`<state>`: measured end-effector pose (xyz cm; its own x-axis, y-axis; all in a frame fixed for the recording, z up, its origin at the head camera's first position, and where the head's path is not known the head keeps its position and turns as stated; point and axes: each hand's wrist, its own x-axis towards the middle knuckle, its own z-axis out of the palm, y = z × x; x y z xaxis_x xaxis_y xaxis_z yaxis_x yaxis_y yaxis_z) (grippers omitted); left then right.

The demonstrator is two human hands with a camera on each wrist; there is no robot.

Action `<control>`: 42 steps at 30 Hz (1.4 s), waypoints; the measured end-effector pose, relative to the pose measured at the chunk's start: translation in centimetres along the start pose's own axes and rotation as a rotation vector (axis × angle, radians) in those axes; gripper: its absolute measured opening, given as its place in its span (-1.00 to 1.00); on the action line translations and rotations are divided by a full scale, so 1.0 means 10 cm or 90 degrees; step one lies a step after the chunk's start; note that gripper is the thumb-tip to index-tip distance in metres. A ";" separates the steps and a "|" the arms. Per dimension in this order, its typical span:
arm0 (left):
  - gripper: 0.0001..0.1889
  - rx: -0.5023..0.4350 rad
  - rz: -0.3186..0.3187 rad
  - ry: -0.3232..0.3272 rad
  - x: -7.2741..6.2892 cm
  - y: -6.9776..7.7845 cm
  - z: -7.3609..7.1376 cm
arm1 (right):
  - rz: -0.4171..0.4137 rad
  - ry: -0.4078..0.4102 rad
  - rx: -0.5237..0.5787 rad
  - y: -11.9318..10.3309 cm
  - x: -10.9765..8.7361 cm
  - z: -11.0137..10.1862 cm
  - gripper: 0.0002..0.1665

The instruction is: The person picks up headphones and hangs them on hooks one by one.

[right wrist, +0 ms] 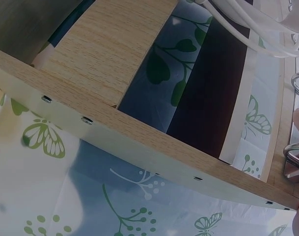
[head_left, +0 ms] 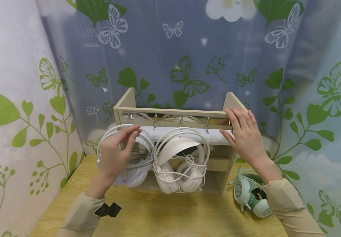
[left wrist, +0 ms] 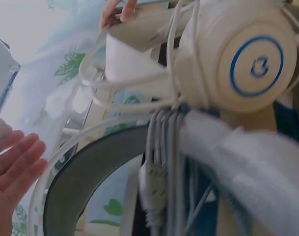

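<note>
Across the middle of the head view stands a pale wooden shelf (head_left: 173,112) on a wood-grain tabletop (head_left: 176,214), with metal hooks (head_left: 207,125) along its upper front. Two headsets hang there: the white headphones (head_left: 179,146) at centre, their cord wrapped round the earcups, and the pale lilac headphones (head_left: 138,174) left of centre. The left hand (head_left: 115,154) is in front of the lilac pair's headband, fingers relaxed, thumb and forefinger close together with nothing seen between them. At right of centre, the right hand (head_left: 244,131) rests on the shelf's upper right corner, thumb spread wide from the fingers. Green headphones (head_left: 243,192) lie on the tabletop at lower right, and a black piece (head_left: 108,209) sits at the left cuff. Printed curtains (head_left: 164,65) with leaves and butterflies fill the background.

From the left wrist, the left hand's extended fingers show at the left edge, apart from the lilac pair's grey-lined headband at lower left. Bundled cord (left wrist: 154,187) hangs below centre; a white earcup with a blue ring (left wrist: 257,66) fills the upper right. Fingertips of the right hand show at the top.

From the right wrist, the shelf's side runs diagonally through the frame, dotted with small holes. Part of the white headphones enters at upper right; the right hand's fingers appear at the right edge beside a hook.
</note>
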<state>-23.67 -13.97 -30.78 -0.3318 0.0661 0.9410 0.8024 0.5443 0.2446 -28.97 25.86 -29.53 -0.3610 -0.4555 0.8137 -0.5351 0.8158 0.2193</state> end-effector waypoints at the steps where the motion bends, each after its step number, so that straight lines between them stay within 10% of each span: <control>1: -0.73 0.015 0.013 0.011 0.03 -0.01 -0.02 | 0.000 0.000 -0.001 0.00 0.00 0.00 -0.19; 11: -0.75 0.123 0.061 0.060 0.20 -0.10 -0.09 | -0.003 0.016 0.003 -0.02 0.02 0.00 -0.18; 28: -0.40 0.329 0.008 -0.177 0.25 -0.34 -0.03 | -0.001 0.016 0.003 -0.02 -0.01 0.00 -0.18; 42: -0.51 0.352 0.040 -0.131 0.27 -0.37 0.00 | 0.049 -0.006 0.067 -0.08 0.04 -0.09 -0.17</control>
<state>-27.51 -15.83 -29.12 -0.4253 0.2431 0.8718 0.4638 0.8857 -0.0207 -28.01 25.28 -28.88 -0.4114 -0.3967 0.8206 -0.5828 0.8067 0.0978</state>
